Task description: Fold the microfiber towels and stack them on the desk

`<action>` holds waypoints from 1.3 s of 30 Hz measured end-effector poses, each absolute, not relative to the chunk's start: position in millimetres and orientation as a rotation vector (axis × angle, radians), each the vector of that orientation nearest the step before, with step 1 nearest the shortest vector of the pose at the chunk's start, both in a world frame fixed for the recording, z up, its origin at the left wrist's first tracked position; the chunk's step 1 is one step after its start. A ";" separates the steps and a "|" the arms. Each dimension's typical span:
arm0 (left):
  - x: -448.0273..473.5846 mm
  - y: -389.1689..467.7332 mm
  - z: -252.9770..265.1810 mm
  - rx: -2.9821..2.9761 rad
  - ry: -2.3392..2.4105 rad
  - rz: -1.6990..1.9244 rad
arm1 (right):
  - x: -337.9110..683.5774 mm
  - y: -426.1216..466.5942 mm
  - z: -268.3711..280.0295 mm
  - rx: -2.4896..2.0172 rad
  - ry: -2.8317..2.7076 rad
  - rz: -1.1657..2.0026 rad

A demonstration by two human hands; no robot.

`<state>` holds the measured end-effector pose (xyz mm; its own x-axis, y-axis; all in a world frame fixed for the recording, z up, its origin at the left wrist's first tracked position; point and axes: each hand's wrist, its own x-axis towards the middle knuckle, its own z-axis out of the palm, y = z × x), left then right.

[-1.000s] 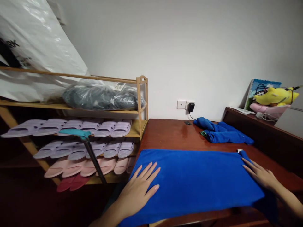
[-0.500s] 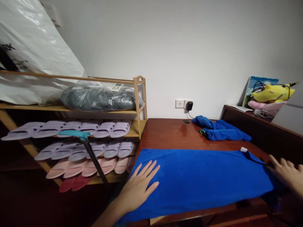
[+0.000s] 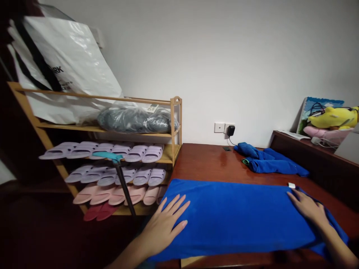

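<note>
A blue cloth lies spread in a long flat shape along the front of the reddish-brown table, its near edge hanging over the side. On its left end rests my left hand, palm down with fingers spread. My right hand is at the cloth's right end, fingers stretched out over it, just below a small white tag on the far edge. Beyond that hand a loose part of the cloth trails to the right. Farther back sits another bundle of blue cloth, partly rolled.
Left of the table stands a wooden shoe rack with several slippers and a white bag. A black pole with a teal top leans before it. A yellow plush toy sits on the right ledge.
My right hand has moved left from beyond the cloth's right end onto the cloth, and the right part now spreads farther out. My left hand stays flat. The view has shifted left.
</note>
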<state>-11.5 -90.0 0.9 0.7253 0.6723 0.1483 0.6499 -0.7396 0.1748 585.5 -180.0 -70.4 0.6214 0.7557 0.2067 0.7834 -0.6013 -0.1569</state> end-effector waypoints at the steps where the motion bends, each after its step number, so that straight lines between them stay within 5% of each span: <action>1: -11.8 -91.1 2.1 2.811 1.087 0.297 | 593.8 -182.2 -66.8 -2.651 -1.154 -0.209; 9: -4.0 -88.6 14.1 2.828 1.133 0.213 | 575.7 -184.6 -64.4 -2.727 -0.995 -0.403; 18: 18.1 -44.3 0.0 2.785 1.181 0.227 | 556.9 -143.4 -77.1 -2.674 -1.238 -0.106; 39: 50.6 25.1 -11.8 2.790 1.373 0.210 | 609.3 37.3 -82.1 -2.647 -1.269 -0.068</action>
<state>50.6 25.1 -11.8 0.6029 0.7903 0.1093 0.7868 -0.6117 0.0821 609.3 37.3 -82.1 0.6291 0.7664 0.1295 0.7759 -0.6092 -0.1641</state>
